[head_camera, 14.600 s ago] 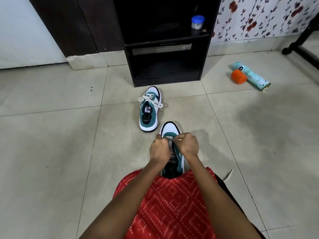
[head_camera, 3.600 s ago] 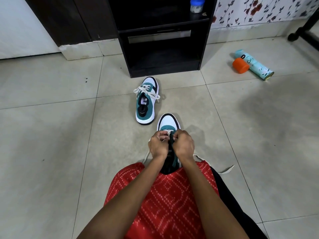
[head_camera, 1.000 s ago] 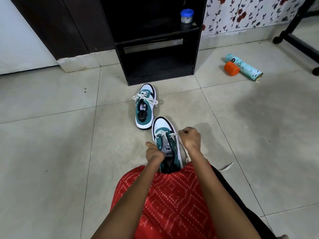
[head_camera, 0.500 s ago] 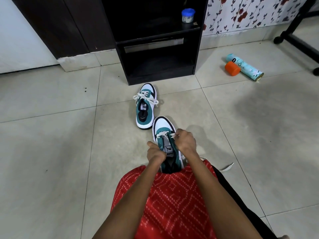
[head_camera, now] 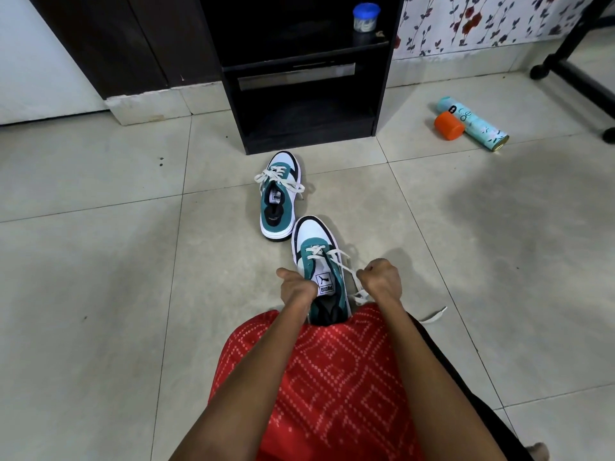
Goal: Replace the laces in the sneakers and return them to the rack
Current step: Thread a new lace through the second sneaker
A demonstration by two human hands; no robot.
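Two white, teal and black sneakers stand on the tiled floor. The near sneaker (head_camera: 316, 261) sits just beyond my red-clad knee, its heel hidden by the cloth. My left hand (head_camera: 296, 286) grips its left side beside the tongue. My right hand (head_camera: 381, 277) is closed on its cream lace (head_camera: 346, 264), drawn taut out to the right; a loose lace end (head_camera: 434, 316) lies on the floor. The far sneaker (head_camera: 279, 197) is laced, with loose loops, and stands in front of the black rack (head_camera: 306, 74).
A blue-lidded jar (head_camera: 366, 16) stands on the rack's upper shelf. A teal spray can (head_camera: 476, 124) and an orange cap (head_camera: 448, 125) lie on the floor at right. A black wheeled frame (head_camera: 572, 68) stands at the far right.
My right hand has moved from the eyelets out to the right, pulling the lace taut. My left hand has stayed on the sneaker's side.
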